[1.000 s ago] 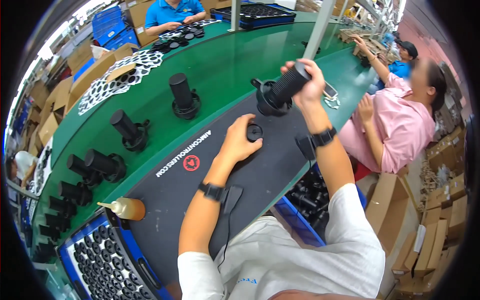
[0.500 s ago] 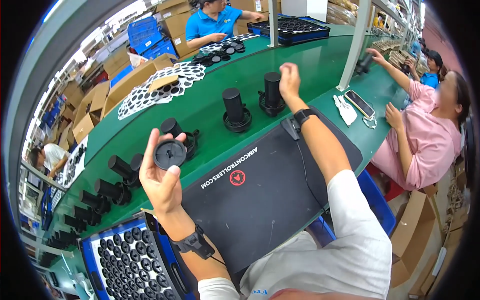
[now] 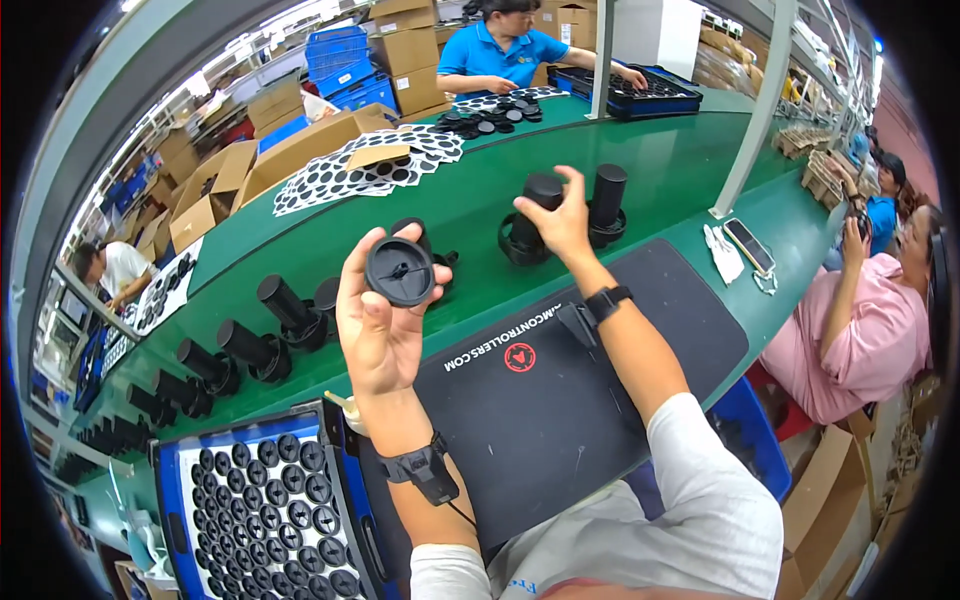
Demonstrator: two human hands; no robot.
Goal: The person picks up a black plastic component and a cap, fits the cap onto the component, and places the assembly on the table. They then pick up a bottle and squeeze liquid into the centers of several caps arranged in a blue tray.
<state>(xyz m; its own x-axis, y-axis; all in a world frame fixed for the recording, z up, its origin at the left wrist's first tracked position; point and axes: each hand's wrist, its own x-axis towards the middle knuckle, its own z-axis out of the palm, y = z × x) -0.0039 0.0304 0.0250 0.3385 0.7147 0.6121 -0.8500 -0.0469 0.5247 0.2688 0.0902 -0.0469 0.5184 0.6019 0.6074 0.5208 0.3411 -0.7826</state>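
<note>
In my left hand (image 3: pixel 375 345) is a round black cap (image 3: pixel 400 272), its hollow, ribbed side turned up. The fingers and thumb hold it by the rim above the edge of the mat. My right hand (image 3: pixel 563 222) has its thumb and fingers around a black cylinder with a ringed base (image 3: pixel 527 240), which stands upright on the green belt. Just right of it stands a similar black cylinder (image 3: pixel 607 195). Another cylinder (image 3: pixel 413 232) is partly hidden behind my left hand and the cap.
Several more black cylinders (image 3: pixel 255 345) line the green belt (image 3: pixel 470 190) to the left. A blue tray (image 3: pixel 178 500) of black caps stands at lower left, beside the dark mat (image 3: pixel 530 430). A phone (image 3: pixel 748 245) and white glove (image 3: pixel 722 255) lie right. A metal post (image 3: pixel 755 110) rises there; co-workers sit around.
My right hand has gone from beside the rightmost cylinder to the one left of it and closed around its top. My left hand still holds the cap. The view has shifted.
</note>
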